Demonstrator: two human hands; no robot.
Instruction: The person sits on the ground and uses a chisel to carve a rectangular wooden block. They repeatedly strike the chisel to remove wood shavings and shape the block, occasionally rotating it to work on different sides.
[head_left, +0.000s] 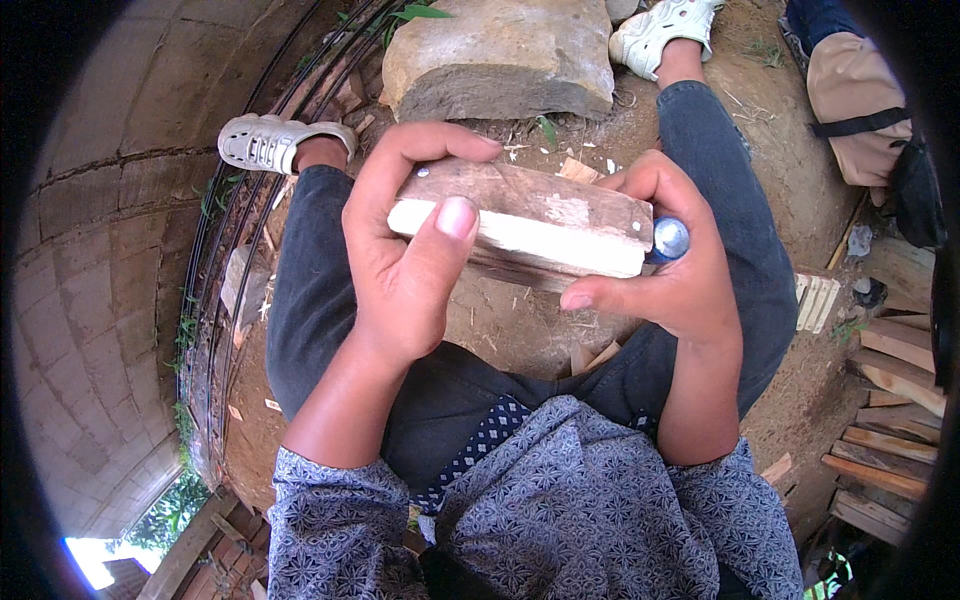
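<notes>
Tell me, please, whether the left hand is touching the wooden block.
Touching. The head view shows the left hand gripping the wooden block, its thumb laid across the pale face.

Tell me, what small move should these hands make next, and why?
Perhaps tilt the right end of the wooden block up slightly for a look: the left hand grips its left end, the right hand curls round the other, and a blue object with a shiny round end shows there, partly hidden, so how it sits against the wood is unclear.
</notes>
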